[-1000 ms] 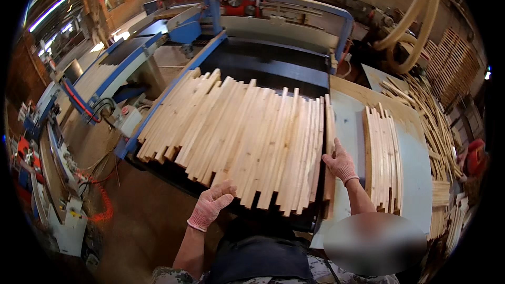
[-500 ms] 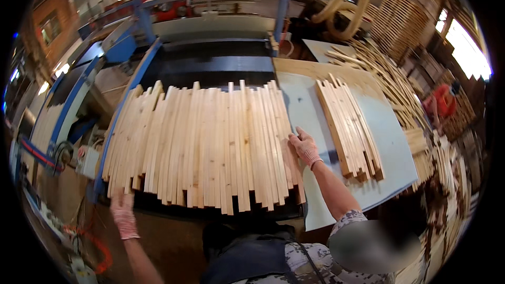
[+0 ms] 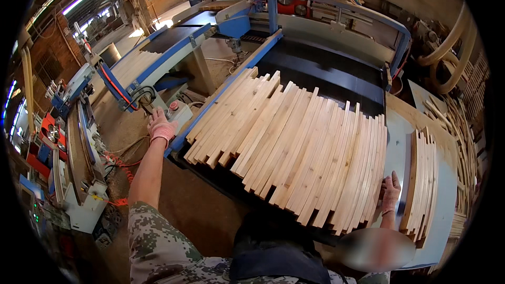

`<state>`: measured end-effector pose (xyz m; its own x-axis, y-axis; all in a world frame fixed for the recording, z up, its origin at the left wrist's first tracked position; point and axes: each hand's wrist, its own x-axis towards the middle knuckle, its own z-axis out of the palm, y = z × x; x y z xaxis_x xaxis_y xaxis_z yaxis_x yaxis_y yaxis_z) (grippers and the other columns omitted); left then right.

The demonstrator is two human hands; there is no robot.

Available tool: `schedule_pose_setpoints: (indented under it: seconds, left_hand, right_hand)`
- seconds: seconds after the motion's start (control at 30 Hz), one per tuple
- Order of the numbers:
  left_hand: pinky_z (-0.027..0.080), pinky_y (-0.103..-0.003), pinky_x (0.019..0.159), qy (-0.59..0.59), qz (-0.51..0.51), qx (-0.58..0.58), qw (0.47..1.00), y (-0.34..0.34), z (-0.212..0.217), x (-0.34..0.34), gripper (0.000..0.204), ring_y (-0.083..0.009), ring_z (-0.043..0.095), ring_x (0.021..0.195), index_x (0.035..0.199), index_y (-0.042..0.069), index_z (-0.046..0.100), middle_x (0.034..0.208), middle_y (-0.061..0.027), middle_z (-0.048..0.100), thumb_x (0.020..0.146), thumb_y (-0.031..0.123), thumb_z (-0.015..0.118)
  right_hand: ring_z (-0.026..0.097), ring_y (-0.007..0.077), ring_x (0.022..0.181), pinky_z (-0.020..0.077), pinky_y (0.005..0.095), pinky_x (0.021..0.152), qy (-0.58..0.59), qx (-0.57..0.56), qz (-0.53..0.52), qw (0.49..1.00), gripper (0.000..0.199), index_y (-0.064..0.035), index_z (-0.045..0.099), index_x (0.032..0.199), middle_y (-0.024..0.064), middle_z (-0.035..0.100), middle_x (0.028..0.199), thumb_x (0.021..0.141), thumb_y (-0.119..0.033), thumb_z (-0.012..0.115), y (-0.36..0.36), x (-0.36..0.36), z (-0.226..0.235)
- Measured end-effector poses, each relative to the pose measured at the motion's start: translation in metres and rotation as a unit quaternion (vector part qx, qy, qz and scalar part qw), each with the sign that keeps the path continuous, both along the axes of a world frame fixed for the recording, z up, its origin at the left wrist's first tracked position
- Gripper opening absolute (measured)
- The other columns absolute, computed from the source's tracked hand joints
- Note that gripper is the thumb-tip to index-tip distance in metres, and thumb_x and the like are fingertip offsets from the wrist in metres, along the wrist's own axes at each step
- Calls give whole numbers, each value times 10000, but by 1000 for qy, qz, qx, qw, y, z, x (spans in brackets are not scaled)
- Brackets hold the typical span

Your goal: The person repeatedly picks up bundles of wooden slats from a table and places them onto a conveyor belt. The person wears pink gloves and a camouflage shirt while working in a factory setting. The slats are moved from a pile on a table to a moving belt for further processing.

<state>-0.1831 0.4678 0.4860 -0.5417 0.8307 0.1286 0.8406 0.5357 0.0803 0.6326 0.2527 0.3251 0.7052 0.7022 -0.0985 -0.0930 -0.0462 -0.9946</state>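
Observation:
A wide row of pale wooden strips (image 3: 294,147) lies side by side on the black bed (image 3: 326,76) of a blue-framed machine, their near ends uneven. My left hand (image 3: 160,125), in a pink knitted glove, is at a small grey control box (image 3: 181,115) with a red button (image 3: 174,105). Its fingers are extended and hold nothing; whether they touch the box I cannot tell. Beside the row's right edge is my right hand (image 3: 391,193), gloved too, fingers apart and nothing in them. To its right, a smaller bundle of strips (image 3: 421,179) rests on a pale blue sheet (image 3: 444,215).
A blue metal frame (image 3: 342,2) spans the far end of the bed. Further left, another blue-edged conveyor (image 3: 173,42) carries more strips. Loose wood strips (image 3: 460,152) are piled at the far right. A red coiled hose (image 3: 123,173) hangs near the lower left.
The view has turned left. My left hand has moved from the near left ends of the strips up to the control box. My right hand stays beside the row's right edge.

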Motion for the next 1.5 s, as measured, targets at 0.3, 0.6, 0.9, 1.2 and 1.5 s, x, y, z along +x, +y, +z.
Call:
schedule_pose_setpoints:
  seconds: [0.3,0.6,0.9,1.2,1.5]
  left_hand:
    - [311,-437,1293,70,-77,16,994,17,-54,-67,1081,-378,331,1592,1700,70,267,1703,-237,375,823,373,822]
    - [576,-342,914,-667,-311,102,669,-130,-41,107,482,-187,699,1025,1330,-14,704,1178,-81,738,1043,367,635]
    - [618,-459,927,-453,-332,-363,744,-296,-339,85,380,-330,774,1102,1281,49,775,1192,-137,803,1051,320,641]
    - [575,-480,1011,-133,-279,-483,819,-385,-435,74,369,-312,703,1239,1327,139,777,1323,-98,752,1060,325,603]
    - [531,-480,1099,-92,-279,-546,784,-373,-457,76,383,-292,623,1380,1353,186,775,1458,-76,691,1044,332,602]
  right_hand:
    - [651,169,1127,534,299,961,-62,-52,83,993,607,37,512,1573,95,724,1290,1067,-263,663,22,3,-15]
    - [657,102,887,553,249,767,72,4,46,996,584,59,559,1529,57,730,1115,1066,-269,699,-4,-1,-12]
    - [609,87,738,483,205,598,159,69,62,983,651,74,428,1598,105,715,1065,1051,-144,708,21,-21,0]
    - [579,97,731,460,211,594,150,84,35,984,633,79,436,1591,84,664,965,1042,-87,705,21,-22,-11]
    - [651,171,827,541,316,736,-219,-35,-30,975,708,72,430,1602,111,712,1005,1003,-185,706,11,-24,-33]
